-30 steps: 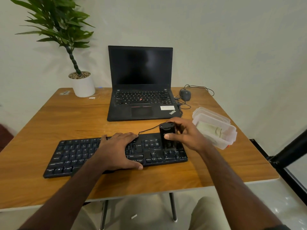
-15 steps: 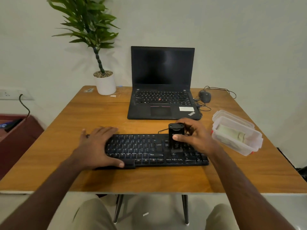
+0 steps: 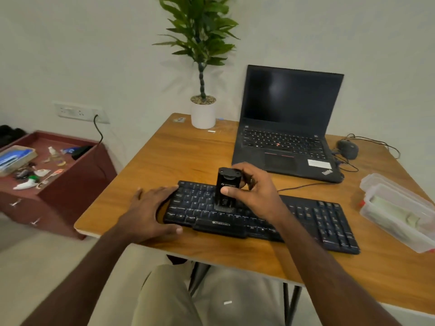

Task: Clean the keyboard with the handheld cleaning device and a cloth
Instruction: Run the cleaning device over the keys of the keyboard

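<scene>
While we look down at the brown wooden table (image 3: 179,151), we see the long black wired keyboard (image 3: 306,220) lying across its near half, running from left to right and angled slightly away at the left end. Our right hand (image 3: 253,191) curls around the small black upright handheld cleaning device (image 3: 226,187), thumb pressed on its near face and fingers wrapped behind it, and the device's brush end touches the keys in the left half of the keyboard. Our left hand (image 3: 150,208) lies flat with the fingers spread and fairly straight, resting on the keyboard's left end and the table beside it, the thumb along the near edge; it grips nothing. Behind the keyboard stands an open black laptop (image 3: 287,128) with a dark screen, and to its right a dark wired mouse (image 3: 348,148) sits among loose cables. At the table's right edge are clear plastic lidded containers (image 3: 400,212), the nearer one holding a folded pale greenish cloth (image 3: 395,211). A green leafy plant in a white round pot (image 3: 203,112) stands at the far left corner. Left of the table, well apart, a dark red low cabinet (image 3: 70,184) carries scattered small items that are too blurred to name.
</scene>
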Demonstrator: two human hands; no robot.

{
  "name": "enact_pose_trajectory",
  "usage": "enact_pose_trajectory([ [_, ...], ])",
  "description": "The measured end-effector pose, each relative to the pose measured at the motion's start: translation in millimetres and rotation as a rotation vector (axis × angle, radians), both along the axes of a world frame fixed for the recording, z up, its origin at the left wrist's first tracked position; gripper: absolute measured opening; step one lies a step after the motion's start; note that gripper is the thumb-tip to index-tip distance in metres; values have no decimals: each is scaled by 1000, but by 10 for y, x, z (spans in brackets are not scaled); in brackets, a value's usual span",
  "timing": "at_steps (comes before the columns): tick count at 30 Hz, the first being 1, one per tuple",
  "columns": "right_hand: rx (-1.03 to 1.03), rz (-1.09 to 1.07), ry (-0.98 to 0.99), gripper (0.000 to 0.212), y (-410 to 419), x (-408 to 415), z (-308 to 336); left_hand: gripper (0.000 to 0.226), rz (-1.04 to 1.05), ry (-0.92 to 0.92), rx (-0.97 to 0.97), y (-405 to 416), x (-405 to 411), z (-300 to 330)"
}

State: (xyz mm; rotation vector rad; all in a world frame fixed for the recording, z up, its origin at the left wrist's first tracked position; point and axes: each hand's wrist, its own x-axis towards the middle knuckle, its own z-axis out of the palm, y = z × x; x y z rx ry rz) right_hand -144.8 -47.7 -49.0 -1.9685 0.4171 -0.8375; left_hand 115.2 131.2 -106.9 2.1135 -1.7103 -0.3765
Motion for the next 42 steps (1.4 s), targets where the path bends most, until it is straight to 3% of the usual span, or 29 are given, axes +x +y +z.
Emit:
enact_pose_trajectory([
  [13,-86,78,25,36,571,1111,-119,117,18,69,-91,-5,1,5],
  [19,-115,118,149,38,343,1000,-90,116,8,67,-66,-25,36,13],
  [25,-73,108,36,34,379,1105,-53,113,11,58,-64,-29,25,18],
  [35,-40,214,165,31,162,864,5,121,19,56,3,-17,41,12],
  [42,-34,122,64,33,284,863,-48,117,42,35,14,-29,30,-4],
])
